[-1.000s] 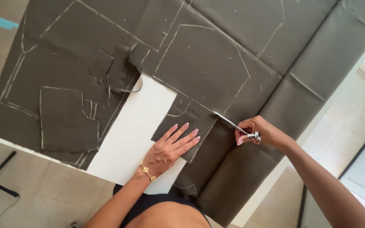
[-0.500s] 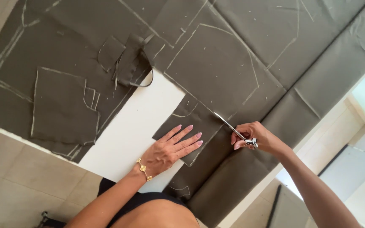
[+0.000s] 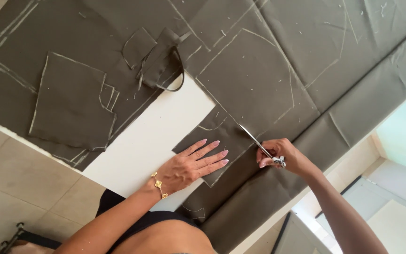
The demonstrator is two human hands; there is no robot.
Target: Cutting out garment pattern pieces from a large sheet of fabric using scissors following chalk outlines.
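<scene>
The right hand (image 3: pixel 283 157) grips slim silver scissors (image 3: pixel 254 138), blades pointing toward ten o'clock along a chalk line. The left hand (image 3: pixel 186 167), fingers spread, presses flat the dark olive-grey chalk-marked fabric (image 3: pixel 259 70) at eight o'clock from the blades, on the white table (image 3: pixel 156 131).

From my remote seat I see no packages, labels, signs or screens anywhere in this view. Nothing boxed, wrapped, tagged or posted shows up on the work surface or around it.
</scene>
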